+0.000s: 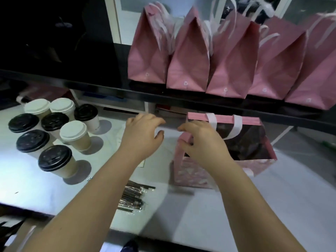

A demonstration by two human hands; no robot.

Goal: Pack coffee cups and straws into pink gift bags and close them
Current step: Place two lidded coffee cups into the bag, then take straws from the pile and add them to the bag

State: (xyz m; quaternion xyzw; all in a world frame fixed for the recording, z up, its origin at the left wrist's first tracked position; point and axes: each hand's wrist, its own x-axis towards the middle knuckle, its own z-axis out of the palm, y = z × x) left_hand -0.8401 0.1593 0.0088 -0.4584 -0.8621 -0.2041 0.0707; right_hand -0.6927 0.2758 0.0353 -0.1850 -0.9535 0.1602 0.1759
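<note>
Hovering left hand (143, 131), fingers spread, empty, nearer cups (72, 131) at left edge of table (23, 180); right hand (201, 140) fingers pinching bag (192, 175) rim.

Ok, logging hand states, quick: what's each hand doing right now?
Left hand: open, holding nothing.
Right hand: fingers curled at the rim of the open pink bag; grip cannot be told.

A white counter (32, 180) fills the lower view, lit hard near its left edge and greyer toward the right. Above its back edge runs a black shelf (91, 86), glossy along the front. Behind the shelf's left end stands a dark panel (45, 33), with a white frame (115, 19) just beside it. Under the shelf, pale shelving (118, 106) sits in shadow.
</note>
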